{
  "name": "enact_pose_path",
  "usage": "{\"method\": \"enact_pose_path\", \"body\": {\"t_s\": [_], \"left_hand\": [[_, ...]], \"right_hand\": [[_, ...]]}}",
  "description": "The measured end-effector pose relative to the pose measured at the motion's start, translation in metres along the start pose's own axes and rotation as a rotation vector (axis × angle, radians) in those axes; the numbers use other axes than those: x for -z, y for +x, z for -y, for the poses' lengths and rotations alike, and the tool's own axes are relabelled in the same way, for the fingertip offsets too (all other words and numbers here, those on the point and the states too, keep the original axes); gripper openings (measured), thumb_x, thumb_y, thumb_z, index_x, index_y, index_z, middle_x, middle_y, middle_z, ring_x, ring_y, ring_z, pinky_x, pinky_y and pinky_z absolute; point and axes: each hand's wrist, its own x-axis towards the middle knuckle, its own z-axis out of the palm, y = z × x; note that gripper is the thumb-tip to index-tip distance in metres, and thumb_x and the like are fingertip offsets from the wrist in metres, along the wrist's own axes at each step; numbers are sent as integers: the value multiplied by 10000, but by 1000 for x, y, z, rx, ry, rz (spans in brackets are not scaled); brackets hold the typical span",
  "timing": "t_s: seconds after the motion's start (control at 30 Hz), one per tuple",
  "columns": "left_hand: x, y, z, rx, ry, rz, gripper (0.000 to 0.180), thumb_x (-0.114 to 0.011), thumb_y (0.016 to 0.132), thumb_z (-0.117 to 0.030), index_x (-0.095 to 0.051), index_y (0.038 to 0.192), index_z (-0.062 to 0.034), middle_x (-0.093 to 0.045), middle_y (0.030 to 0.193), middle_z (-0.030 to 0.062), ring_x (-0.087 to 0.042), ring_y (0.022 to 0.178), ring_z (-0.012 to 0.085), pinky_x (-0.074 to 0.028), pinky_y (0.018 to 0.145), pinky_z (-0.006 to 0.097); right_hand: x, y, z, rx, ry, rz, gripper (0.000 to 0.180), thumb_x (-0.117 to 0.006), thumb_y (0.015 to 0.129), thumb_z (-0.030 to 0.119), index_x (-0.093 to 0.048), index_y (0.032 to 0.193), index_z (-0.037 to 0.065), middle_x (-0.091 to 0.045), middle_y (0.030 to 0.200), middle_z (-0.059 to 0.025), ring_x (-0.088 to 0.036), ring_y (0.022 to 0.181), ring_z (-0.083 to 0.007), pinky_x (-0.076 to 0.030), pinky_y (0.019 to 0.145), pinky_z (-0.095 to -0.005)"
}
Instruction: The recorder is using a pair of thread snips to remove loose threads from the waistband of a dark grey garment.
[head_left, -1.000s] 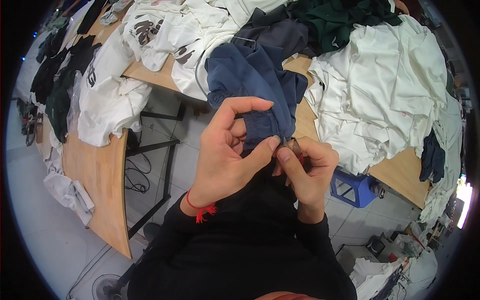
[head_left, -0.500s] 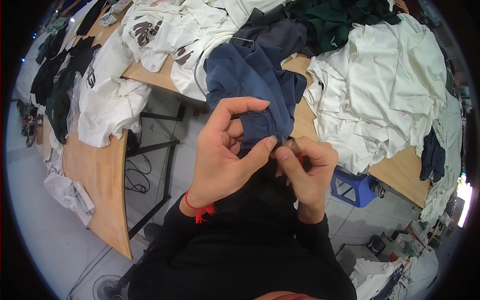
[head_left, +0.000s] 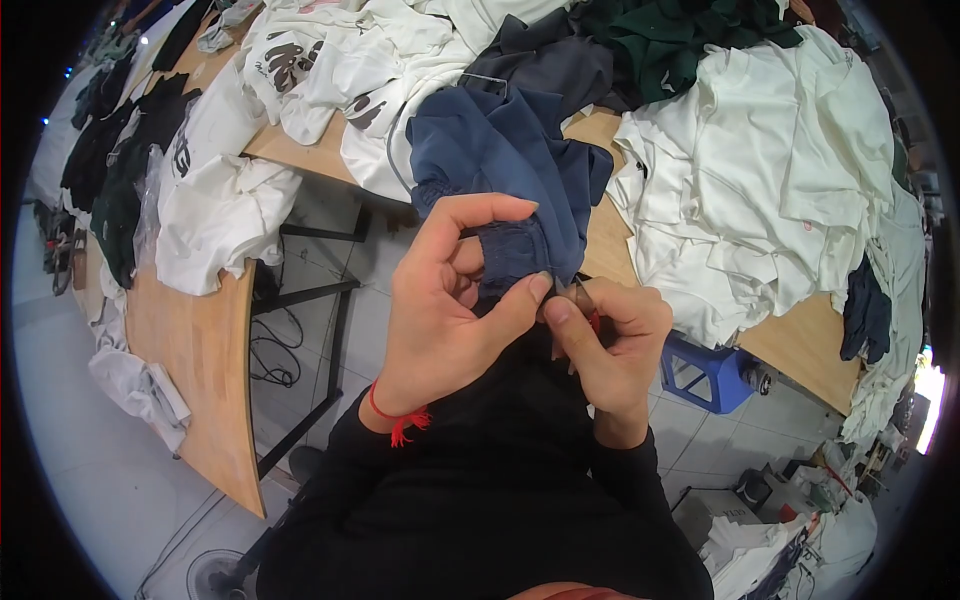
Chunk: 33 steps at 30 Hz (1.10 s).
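Observation:
A blue garment (head_left: 490,140) hangs over the table edge toward me, its gathered elastic edge (head_left: 512,252) bunched up in front of my body. My left hand (head_left: 450,290) grips that edge, with the index finger curved over it, the thumb pressed on its near corner and the other fingers behind the cloth. Right beside the left thumb, my right hand (head_left: 610,335) pinches at the garment's corner. Within the right hand sits a small tool with a red part (head_left: 596,321) and a dark thin tip; the fingers hide most of it.
White shirts (head_left: 740,180) pile up on the right of the wooden table (head_left: 800,345). Dark green cloth (head_left: 650,50) and printed white garments (head_left: 330,80) lie farther back. Another table (head_left: 205,360) stands left. A blue plastic stool (head_left: 705,375) is under the right side.
My right hand has shifted slightly left, closer to the left thumb, at the cloth's corner. The left hand stays almost still, gripping the elastic edge.

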Motion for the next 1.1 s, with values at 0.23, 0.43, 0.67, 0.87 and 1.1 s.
{"method": "enact_pose_path", "body": {"t_s": [0.23,0.43,0.67,0.87,1.1], "left_hand": [[-5,1,-5,2,-24,-27,546,-722,923,136,-517,1413,10,-711,978,13,-637,901,11,-478,771,163],[-4,1,1,-3,-63,-3,540,-723,922,135,-519,1406,12,-732,1002,32,-660,928,22,-484,778,165],[1,0,8,-37,64,-38,509,-770,906,86,-578,1364,-25,-500,782,-115,-391,689,-55,-274,603,154],[2,-1,12,-77,130,-79,495,-809,886,43,-624,1337,-50,-393,732,-142,-286,630,-43,-198,556,188],[-2,-2,16,-163,202,-81,510,-820,872,39,-631,1339,-46,-360,689,-123,-280,607,-29,-194,539,206]], "right_hand": [[1,1,0,12,-47,16,150,-777,962,23,-737,827,-30,-614,611,11,-514,555,-28,-341,505,-216],[3,0,3,-14,-36,12,142,-763,967,12,-737,833,-27,-630,624,11,-536,558,-28,-348,504,-214],[4,0,-1,-43,106,-146,123,-715,1019,36,-743,930,-45,-668,715,-29,-598,599,-52,-410,527,-212],[-8,3,-6,246,-82,-222,158,-821,935,-12,-717,1054,0,-691,878,-36,-550,640,-43,-416,578,-207],[-13,6,-9,318,-234,-242,189,-829,905,-38,-679,1011,8,-669,908,-73,-553,664,-92,-419,586,-233]]}}
